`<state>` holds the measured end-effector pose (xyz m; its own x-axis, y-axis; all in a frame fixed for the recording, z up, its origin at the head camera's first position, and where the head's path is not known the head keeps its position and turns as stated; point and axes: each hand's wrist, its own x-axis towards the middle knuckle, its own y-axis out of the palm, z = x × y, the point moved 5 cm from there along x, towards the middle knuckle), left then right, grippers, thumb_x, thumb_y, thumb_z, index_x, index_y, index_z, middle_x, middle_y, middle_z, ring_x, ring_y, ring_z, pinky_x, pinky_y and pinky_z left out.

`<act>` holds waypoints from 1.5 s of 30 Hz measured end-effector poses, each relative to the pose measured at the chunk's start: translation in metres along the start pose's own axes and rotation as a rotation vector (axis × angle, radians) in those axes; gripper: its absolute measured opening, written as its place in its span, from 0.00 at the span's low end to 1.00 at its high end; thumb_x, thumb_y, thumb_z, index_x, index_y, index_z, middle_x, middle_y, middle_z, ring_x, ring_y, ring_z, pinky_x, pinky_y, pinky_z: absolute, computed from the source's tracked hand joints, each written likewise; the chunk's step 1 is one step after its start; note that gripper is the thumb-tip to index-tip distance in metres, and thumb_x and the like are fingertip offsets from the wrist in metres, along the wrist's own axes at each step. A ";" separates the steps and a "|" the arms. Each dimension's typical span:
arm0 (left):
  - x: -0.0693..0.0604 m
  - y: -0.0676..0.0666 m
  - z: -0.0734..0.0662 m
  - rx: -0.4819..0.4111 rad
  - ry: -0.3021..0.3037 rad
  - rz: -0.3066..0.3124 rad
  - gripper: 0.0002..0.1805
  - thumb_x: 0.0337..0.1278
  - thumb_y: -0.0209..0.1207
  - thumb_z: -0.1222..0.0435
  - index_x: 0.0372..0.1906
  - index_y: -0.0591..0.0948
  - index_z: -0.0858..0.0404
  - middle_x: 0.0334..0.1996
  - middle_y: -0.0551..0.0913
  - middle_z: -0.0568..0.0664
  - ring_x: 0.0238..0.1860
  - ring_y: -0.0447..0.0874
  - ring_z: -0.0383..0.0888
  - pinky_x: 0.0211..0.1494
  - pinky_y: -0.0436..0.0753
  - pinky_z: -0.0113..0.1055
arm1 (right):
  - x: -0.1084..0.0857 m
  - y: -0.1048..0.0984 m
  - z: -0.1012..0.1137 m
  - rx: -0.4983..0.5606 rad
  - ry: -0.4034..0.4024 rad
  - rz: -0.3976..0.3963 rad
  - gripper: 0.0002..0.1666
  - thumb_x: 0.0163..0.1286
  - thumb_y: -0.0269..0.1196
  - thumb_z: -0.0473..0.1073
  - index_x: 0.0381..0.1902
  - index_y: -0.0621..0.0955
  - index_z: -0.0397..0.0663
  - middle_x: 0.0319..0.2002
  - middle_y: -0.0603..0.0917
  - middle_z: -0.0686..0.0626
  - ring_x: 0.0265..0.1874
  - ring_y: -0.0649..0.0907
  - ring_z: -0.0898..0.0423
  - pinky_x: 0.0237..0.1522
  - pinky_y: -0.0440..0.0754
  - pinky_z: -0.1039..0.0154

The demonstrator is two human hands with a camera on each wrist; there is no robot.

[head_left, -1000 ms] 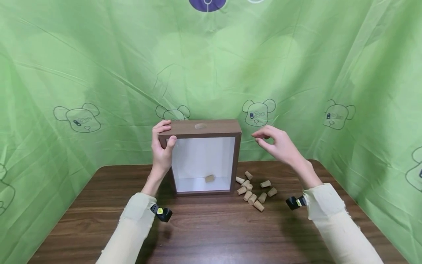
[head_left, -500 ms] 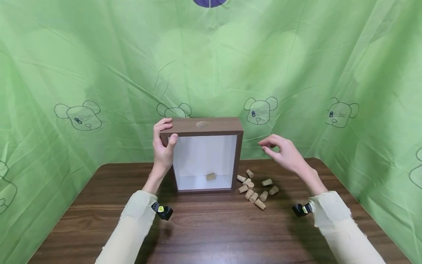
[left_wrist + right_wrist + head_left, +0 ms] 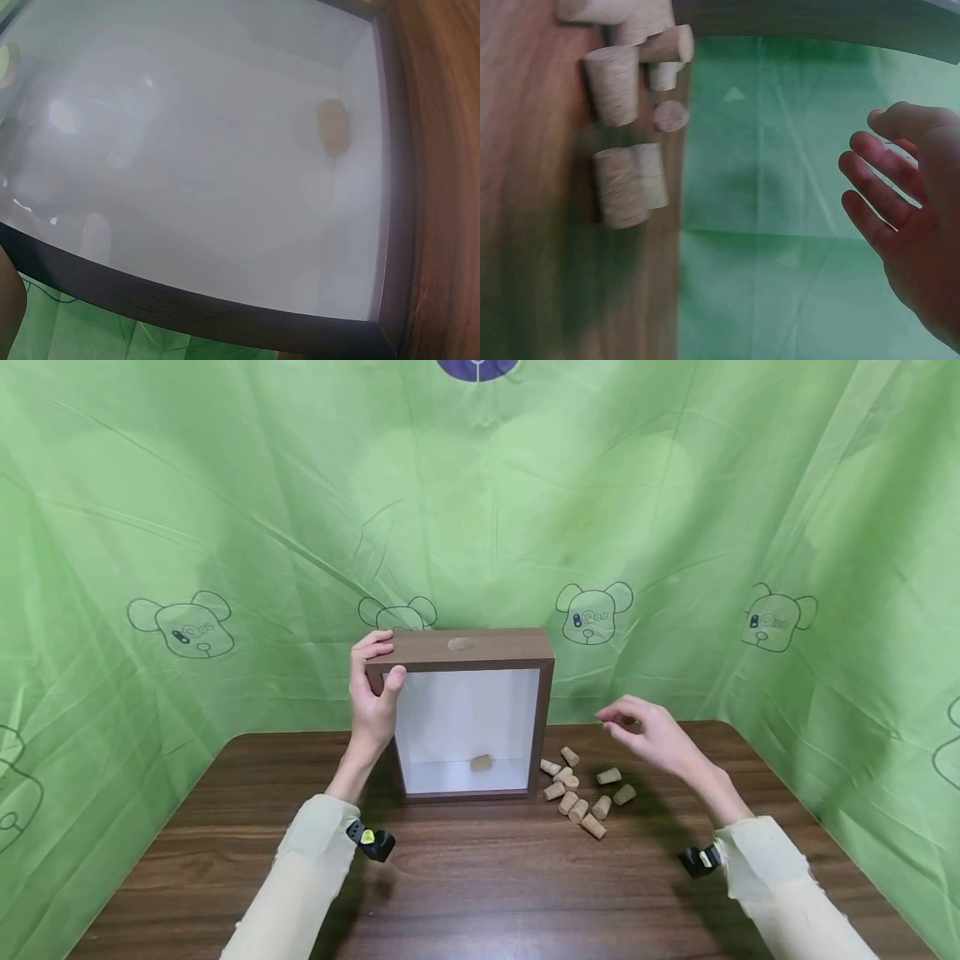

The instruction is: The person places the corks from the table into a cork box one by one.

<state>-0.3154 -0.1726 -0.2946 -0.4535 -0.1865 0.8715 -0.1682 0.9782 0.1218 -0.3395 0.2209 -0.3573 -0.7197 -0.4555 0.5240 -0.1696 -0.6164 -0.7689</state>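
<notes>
A brown shadow box frame (image 3: 480, 647) stands upright on the table, with a clear front and a white inside. One cork (image 3: 481, 763) lies at its bottom; the left wrist view shows the same cork (image 3: 332, 127) through the front. In the top side is an oval opening (image 3: 462, 644). My left hand (image 3: 372, 697) grips the upper left corner, thumb on the front and fingers over the top. To the right of the frame, above several loose corks (image 3: 577, 811), my right hand (image 3: 652, 733) hovers with loosely bent fingers. In the right wrist view these fingers (image 3: 877, 180) hold nothing.
The dark wooden table (image 3: 480, 893) carries the frame and the corks, which lie scattered by its lower right corner. A green curtain (image 3: 480, 527) with printed bear heads hangs behind and at both sides.
My right hand has moved down and to the right, from beside the frame's top toward the loose corks. My left hand keeps its grip on the frame, and the cork inside lies as before.
</notes>
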 end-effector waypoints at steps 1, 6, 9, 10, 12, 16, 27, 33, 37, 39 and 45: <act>0.000 0.000 0.001 -0.004 0.000 -0.002 0.25 0.55 0.58 0.66 0.49 0.69 0.84 0.59 0.69 0.77 0.65 0.68 0.57 0.67 0.68 0.34 | -0.002 0.002 -0.002 0.003 0.002 0.010 0.12 0.64 0.65 0.34 0.46 0.85 0.46 0.40 0.86 0.52 0.37 0.81 0.64 0.43 0.84 0.63; -0.001 -0.001 0.002 -0.002 -0.002 -0.006 0.25 0.56 0.59 0.64 0.49 0.69 0.83 0.58 0.70 0.76 0.65 0.68 0.56 0.67 0.68 0.34 | -0.015 0.014 -0.013 0.013 0.021 0.061 0.12 0.64 0.65 0.35 0.46 0.85 0.47 0.41 0.87 0.49 0.38 0.82 0.64 0.43 0.84 0.60; -0.002 -0.001 0.002 0.009 -0.007 0.003 0.25 0.56 0.58 0.65 0.49 0.69 0.82 0.58 0.70 0.76 0.66 0.68 0.56 0.67 0.68 0.34 | -0.022 0.019 -0.019 0.018 0.050 0.075 0.12 0.64 0.65 0.35 0.46 0.85 0.48 0.40 0.87 0.48 0.37 0.81 0.65 0.43 0.84 0.57; -0.002 -0.001 0.003 0.014 -0.012 0.006 0.25 0.56 0.58 0.64 0.49 0.69 0.82 0.59 0.69 0.75 0.66 0.68 0.56 0.67 0.68 0.34 | -0.024 0.021 -0.021 0.021 0.057 0.079 0.12 0.64 0.65 0.35 0.46 0.85 0.47 0.40 0.87 0.49 0.37 0.81 0.65 0.43 0.84 0.56; -0.003 -0.001 0.003 0.022 -0.016 0.011 0.25 0.56 0.58 0.65 0.49 0.69 0.82 0.59 0.70 0.75 0.66 0.67 0.57 0.68 0.67 0.34 | -0.027 0.024 -0.024 0.023 0.065 0.081 0.13 0.64 0.65 0.34 0.46 0.85 0.47 0.39 0.87 0.49 0.36 0.81 0.65 0.42 0.84 0.56; -0.004 -0.002 0.005 0.017 -0.022 0.011 0.24 0.55 0.57 0.66 0.49 0.69 0.82 0.59 0.70 0.74 0.66 0.67 0.60 0.68 0.67 0.34 | -0.033 0.031 -0.029 0.046 0.064 0.094 0.13 0.64 0.65 0.34 0.46 0.85 0.47 0.38 0.86 0.51 0.36 0.81 0.66 0.41 0.84 0.57; -0.005 -0.005 0.016 0.001 -0.009 -0.005 0.26 0.58 0.59 0.63 0.50 0.69 0.81 0.59 0.71 0.72 0.67 0.67 0.57 0.68 0.68 0.34 | -0.042 0.044 -0.044 0.095 0.096 0.156 0.13 0.63 0.67 0.34 0.46 0.85 0.42 0.40 0.87 0.50 0.36 0.82 0.65 0.42 0.84 0.54; -0.007 -0.009 0.033 0.035 -0.006 -0.019 0.29 0.58 0.62 0.53 0.51 0.72 0.75 0.61 0.74 0.63 0.67 0.68 0.52 0.69 0.68 0.34 | -0.048 0.047 -0.053 0.105 0.113 0.193 0.13 0.62 0.67 0.35 0.46 0.85 0.42 0.40 0.86 0.48 0.36 0.81 0.68 0.41 0.83 0.57; -0.007 -0.009 0.033 0.042 0.010 -0.011 0.29 0.57 0.62 0.52 0.51 0.72 0.74 0.61 0.74 0.62 0.68 0.68 0.53 0.69 0.68 0.35 | -0.052 0.050 -0.059 0.098 0.138 0.229 0.15 0.62 0.68 0.37 0.48 0.84 0.44 0.42 0.86 0.49 0.37 0.80 0.69 0.42 0.82 0.58; -0.006 -0.008 0.032 0.039 0.007 -0.008 0.29 0.57 0.61 0.54 0.51 0.72 0.74 0.61 0.74 0.63 0.68 0.68 0.52 0.68 0.68 0.35 | -0.053 0.051 -0.062 0.100 0.146 0.243 0.15 0.62 0.68 0.37 0.49 0.84 0.44 0.43 0.86 0.49 0.38 0.81 0.68 0.43 0.82 0.58; -0.003 -0.004 0.018 0.031 -0.005 0.004 0.27 0.58 0.59 0.60 0.51 0.70 0.79 0.60 0.71 0.70 0.68 0.67 0.54 0.69 0.66 0.35 | -0.054 0.054 -0.068 0.122 0.164 0.280 0.15 0.64 0.66 0.37 0.50 0.83 0.45 0.45 0.86 0.47 0.41 0.83 0.61 0.46 0.82 0.60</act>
<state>-0.3295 -0.1777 -0.3067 -0.4582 -0.1830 0.8698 -0.1936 0.9756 0.1033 -0.3552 0.2560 -0.4517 -0.8271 -0.5148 0.2255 0.1242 -0.5587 -0.8200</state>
